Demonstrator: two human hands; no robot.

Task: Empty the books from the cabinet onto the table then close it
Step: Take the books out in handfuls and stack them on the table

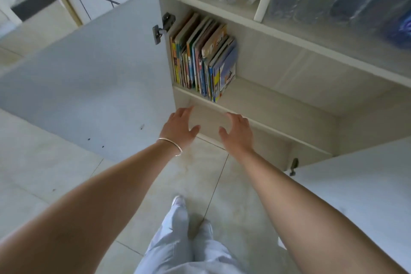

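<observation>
Two bare hands reach toward an open cabinet (278,115).
Left hand (181,125) and right hand (238,132) spread, holding nothing; upright books (203,55) just above them.

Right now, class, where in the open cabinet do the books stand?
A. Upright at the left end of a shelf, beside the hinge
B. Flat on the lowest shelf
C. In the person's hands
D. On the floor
A: the books stand upright against the cabinet's left wall, next to the hinge; both hands are bare.
</observation>
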